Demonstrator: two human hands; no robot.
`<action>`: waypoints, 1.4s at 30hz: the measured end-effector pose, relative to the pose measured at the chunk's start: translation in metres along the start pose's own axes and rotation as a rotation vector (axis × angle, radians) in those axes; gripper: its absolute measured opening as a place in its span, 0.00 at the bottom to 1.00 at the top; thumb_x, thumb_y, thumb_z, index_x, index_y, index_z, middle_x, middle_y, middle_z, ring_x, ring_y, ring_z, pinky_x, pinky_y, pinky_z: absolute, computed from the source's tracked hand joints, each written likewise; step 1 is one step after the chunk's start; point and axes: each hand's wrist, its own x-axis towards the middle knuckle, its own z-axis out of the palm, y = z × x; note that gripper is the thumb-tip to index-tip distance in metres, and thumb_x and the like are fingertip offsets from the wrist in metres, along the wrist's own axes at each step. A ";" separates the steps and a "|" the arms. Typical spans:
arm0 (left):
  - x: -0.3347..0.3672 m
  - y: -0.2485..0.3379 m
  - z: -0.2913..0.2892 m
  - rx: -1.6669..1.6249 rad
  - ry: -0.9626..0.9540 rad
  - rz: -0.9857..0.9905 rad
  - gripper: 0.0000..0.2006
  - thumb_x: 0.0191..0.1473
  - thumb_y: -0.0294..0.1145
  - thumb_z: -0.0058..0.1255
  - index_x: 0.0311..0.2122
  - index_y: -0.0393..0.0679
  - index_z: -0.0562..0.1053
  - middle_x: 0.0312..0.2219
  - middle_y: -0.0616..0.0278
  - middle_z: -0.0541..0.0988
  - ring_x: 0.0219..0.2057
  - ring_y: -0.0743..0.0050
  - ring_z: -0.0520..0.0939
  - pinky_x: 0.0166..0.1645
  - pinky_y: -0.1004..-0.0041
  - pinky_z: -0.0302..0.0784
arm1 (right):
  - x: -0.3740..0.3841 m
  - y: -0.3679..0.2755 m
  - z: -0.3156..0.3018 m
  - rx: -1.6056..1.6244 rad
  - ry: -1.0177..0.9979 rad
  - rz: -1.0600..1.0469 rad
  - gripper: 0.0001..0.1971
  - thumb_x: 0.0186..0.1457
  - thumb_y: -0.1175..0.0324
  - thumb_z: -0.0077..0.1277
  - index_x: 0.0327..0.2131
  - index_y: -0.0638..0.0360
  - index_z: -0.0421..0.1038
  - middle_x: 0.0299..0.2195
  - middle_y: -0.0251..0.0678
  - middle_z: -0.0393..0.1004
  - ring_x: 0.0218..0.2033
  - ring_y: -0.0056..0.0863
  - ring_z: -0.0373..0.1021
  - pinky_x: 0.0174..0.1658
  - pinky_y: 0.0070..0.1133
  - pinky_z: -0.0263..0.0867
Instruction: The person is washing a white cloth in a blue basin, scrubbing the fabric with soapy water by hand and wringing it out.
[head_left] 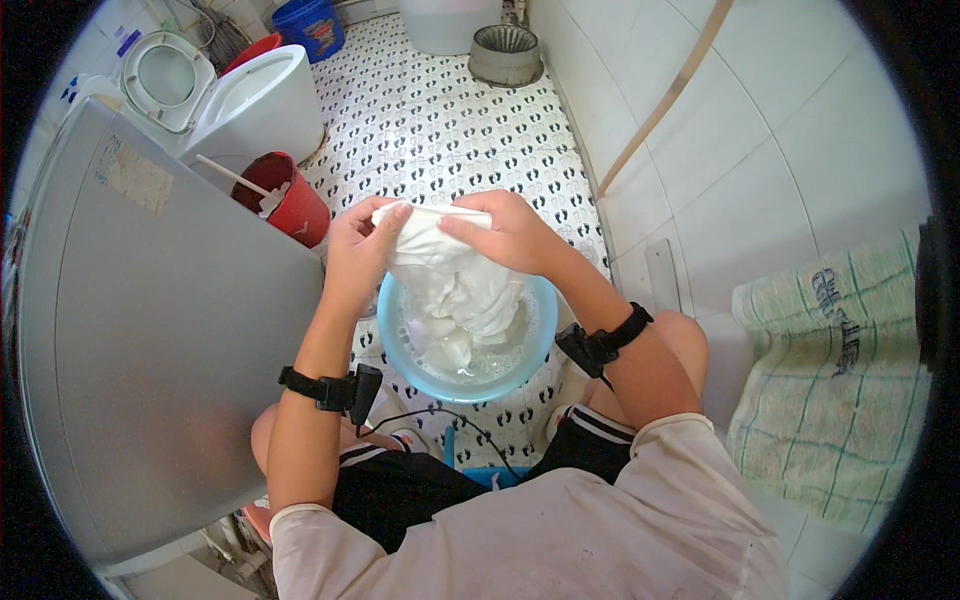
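Observation:
A wet white cloth [455,268] is stretched between my two hands above a light blue basin [391,362]. My left hand [362,240] pinches its left end, thumb on top. The right end is gripped by my right hand [505,232], with the thumb pressed over the fabric and the fingers behind it, mostly hidden. The lower part of the cloth hangs in folds down into the basin, where sudsy water [470,370] surrounds it. Whether it is a garment or a plain cloth I cannot tell.
Left of the basin stand a grey panel [170,340] and a red bin [300,212]; a white toilet [262,110] is beyond. A blue bucket [312,32] and a grey round pot [503,58] are farther off. A wooden pole [665,100] leans right, near a green checked towel [830,390].

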 end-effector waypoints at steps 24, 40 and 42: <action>0.007 -0.103 0.009 -0.014 0.109 -0.129 0.09 0.59 0.37 0.46 0.38 0.44 0.71 0.27 0.70 0.75 0.26 0.87 0.71 0.31 0.82 0.66 | -0.012 0.063 0.017 -0.029 0.179 0.225 0.11 0.59 0.65 0.41 0.41 0.62 0.63 0.27 0.46 0.72 0.31 0.35 0.69 0.39 0.28 0.64; 0.033 -0.246 0.050 0.055 0.469 -0.398 0.12 0.53 0.34 0.47 0.38 0.35 0.71 0.30 0.56 0.77 0.31 0.70 0.75 0.38 0.70 0.70 | -0.046 0.221 0.113 -0.202 0.336 0.541 0.12 0.57 0.63 0.43 0.35 0.63 0.64 0.29 0.54 0.71 0.32 0.49 0.69 0.37 0.36 0.63; 0.034 -0.257 0.057 0.057 0.508 -0.416 0.14 0.53 0.35 0.47 0.38 0.34 0.72 0.31 0.53 0.77 0.33 0.65 0.77 0.40 0.68 0.70 | -0.049 0.228 0.121 -0.215 0.362 0.564 0.12 0.57 0.62 0.43 0.34 0.63 0.64 0.29 0.55 0.71 0.33 0.52 0.69 0.37 0.38 0.63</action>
